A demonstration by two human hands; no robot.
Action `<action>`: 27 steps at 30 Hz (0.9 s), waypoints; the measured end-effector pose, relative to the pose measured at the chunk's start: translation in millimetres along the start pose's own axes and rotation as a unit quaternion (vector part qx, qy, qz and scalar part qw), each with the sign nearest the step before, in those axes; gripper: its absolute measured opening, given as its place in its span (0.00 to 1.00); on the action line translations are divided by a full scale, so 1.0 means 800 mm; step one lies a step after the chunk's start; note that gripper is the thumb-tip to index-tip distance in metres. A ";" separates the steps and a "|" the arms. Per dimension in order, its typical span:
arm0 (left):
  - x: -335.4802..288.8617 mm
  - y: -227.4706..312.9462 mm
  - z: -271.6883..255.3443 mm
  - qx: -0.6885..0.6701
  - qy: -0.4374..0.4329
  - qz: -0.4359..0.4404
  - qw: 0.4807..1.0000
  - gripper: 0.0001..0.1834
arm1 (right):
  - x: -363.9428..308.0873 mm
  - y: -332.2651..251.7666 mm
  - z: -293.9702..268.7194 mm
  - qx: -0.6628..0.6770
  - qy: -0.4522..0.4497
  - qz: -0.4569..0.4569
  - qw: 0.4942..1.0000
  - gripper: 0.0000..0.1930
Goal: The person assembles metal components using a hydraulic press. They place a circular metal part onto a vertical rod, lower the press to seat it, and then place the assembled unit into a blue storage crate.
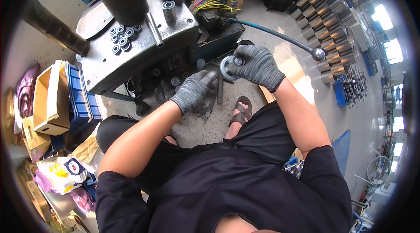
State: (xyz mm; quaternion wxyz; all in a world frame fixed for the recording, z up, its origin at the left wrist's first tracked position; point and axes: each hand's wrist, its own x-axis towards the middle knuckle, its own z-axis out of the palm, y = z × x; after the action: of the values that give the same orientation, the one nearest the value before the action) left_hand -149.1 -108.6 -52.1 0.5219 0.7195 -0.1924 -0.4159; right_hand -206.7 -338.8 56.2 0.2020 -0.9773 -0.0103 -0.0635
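Pale grey metallic ring (223, 67), just above centre frame — grey-gloved right grip (260, 67) clamped on it; grey-gloved left grip (195, 90) curled, can't tell if it's holding anything. I'd steady the ring by its rim.

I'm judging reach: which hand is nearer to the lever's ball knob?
Right. The right hand is to the left of the ball knob, apart from it; the left hand is farther left, beyond the right hand.
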 end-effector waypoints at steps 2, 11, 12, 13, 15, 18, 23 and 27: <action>-0.005 0.019 0.004 -0.089 0.017 -0.059 0.994 0.26 | -0.001 -0.005 0.003 0.001 -0.014 -0.013 1.000 0.19; -0.007 0.030 0.009 -0.304 0.028 -0.061 0.950 0.26 | -0.004 -0.035 0.005 0.019 -0.048 -0.070 0.996 0.19; -0.010 0.033 0.011 -0.299 0.023 -0.055 0.952 0.26 | -0.007 -0.032 0.010 0.037 -0.040 -0.064 0.996 0.20; -0.011 0.033 0.013 -0.295 0.018 -0.052 0.954 0.27 | -0.009 -0.032 0.007 0.037 -0.048 -0.075 0.995 0.22; -0.019 0.039 0.018 -0.293 0.019 -0.039 0.955 0.25 | -0.009 -0.034 -0.003 0.059 -0.074 -0.064 0.993 0.26; -0.005 0.004 0.011 -0.308 0.033 0.000 0.951 0.18 | -0.003 -0.024 -0.024 0.205 -0.139 0.005 0.969 0.32; -0.015 0.028 0.019 -0.268 0.022 0.043 0.962 0.22 | 0.001 0.019 -0.015 0.127 -0.185 0.031 0.974 0.37; -0.015 0.041 0.024 -0.238 -0.002 0.088 0.967 0.29 | 0.007 0.027 0.009 0.247 -0.203 0.028 0.947 0.33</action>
State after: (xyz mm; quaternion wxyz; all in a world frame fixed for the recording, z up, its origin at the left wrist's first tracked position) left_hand -165.9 -124.0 -19.3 0.7122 0.5542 -0.1514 -0.4035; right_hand -198.9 -355.8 41.6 0.4328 -0.8888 -0.0394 0.1459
